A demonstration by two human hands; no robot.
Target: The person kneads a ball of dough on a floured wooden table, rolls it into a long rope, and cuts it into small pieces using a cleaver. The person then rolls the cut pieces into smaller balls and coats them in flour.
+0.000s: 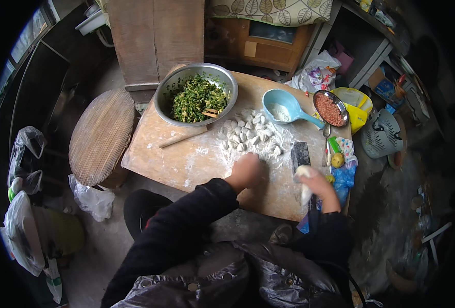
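My left hand (247,171) is closed in a fist low over the floured wooden board (173,169); anything inside it is hidden. In my right hand (320,186), somewhat blurred, is a pale length of dough (306,191) that hangs over the board's right part. Just beyond my left hand lie several small floured dough pieces (250,132). A dark, flat rectangular thing like a cleaver blade (300,153) rests beside my right hand, dusted with flour. Left of the dough pieces is a wooden rolling pin (183,137).
A metal bowl (158,105) of chopped green filling stands at the far left, a blue scoop (302,114) with flour and a dish of reddish nuts or beans (329,109) at the far right. Bags and small items line the right edge. A round wooden lid (101,136) sits left.
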